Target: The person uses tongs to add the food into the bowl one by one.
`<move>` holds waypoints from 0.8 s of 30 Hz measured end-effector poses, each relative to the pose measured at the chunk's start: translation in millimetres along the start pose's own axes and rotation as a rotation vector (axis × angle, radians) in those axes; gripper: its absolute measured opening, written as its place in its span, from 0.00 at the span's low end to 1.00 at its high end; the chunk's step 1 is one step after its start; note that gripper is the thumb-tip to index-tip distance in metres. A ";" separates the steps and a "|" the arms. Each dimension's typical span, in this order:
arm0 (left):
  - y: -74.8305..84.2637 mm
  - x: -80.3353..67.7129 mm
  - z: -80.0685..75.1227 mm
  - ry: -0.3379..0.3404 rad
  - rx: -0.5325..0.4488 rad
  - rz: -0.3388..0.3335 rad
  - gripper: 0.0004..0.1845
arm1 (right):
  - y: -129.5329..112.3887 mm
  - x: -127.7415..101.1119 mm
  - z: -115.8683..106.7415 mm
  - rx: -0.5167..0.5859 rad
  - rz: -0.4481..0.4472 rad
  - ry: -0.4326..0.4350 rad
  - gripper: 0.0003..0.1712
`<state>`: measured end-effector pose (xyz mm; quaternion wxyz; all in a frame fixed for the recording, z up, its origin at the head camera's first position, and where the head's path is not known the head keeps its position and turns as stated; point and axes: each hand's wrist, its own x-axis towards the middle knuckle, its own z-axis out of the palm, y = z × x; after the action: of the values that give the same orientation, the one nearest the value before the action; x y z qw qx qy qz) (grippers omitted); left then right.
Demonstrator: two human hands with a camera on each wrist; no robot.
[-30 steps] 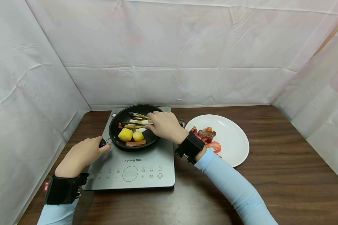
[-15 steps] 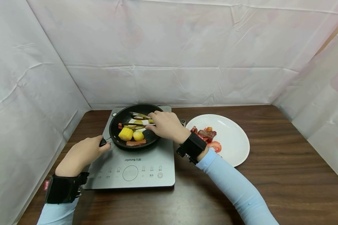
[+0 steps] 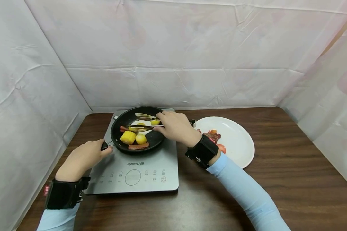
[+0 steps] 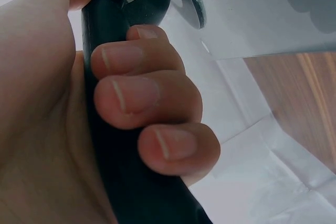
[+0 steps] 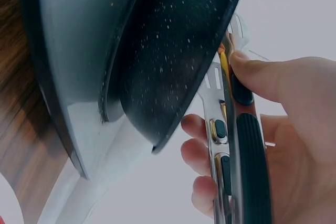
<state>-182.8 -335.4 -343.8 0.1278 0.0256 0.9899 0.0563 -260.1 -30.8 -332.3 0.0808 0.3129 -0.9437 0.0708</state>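
Note:
My left hand [image 3: 82, 158] grips the black handle [image 4: 121, 177] of the frying pan [image 3: 156, 141], fingers wrapped round it. In my right hand [image 3: 176, 128] are metal tongs [image 5: 247, 150] with dark grip pads, thumb on one arm and fingers on the other. Their slotted heads reach left over the pan, one above the other, with a fried egg [image 3: 145, 132] between and beneath them. Nearer the front of the pan lie a corn piece [image 3: 128, 137], a round yellow piece [image 3: 140, 139] and a sausage [image 3: 138, 146]. The pan's far right side is partly hidden by my right hand.
Beneath the pan is a silver induction cooktop [image 3: 110, 186] with touch controls. To its right a white plate [image 3: 240, 144] holds meat [image 3: 215, 137] and tomato [image 3: 221, 148], partly covered by my right wrist. White sheets [image 3: 176, 86] enclose the wooden table [image 3: 283, 160] behind and at both sides.
My right hand has drawn slightly to the right with the tongs, and their heads have shifted right over the pan. My left hand keeps its grip on the handle.

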 end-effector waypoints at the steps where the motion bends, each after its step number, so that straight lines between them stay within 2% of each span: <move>1: -0.2 0.1 -0.1 0.001 0.000 0.000 0.39 | 1.4 -1.3 -0.8 0.002 0.003 0.003 0.29; 17: -2.8 1.4 -0.5 -0.001 0.000 0.004 0.39 | 21.0 -25.9 -11.4 0.027 0.036 -0.052 0.31; 24: -2.8 2.1 -0.7 -0.004 0.001 0.003 0.39 | 29.4 -39.9 -13.0 0.032 0.016 -0.032 0.30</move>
<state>-185.1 -338.1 -344.0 0.1297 0.0271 0.9896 0.0557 -244.8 18.0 -329.9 0.0601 0.3077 -0.9461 0.0814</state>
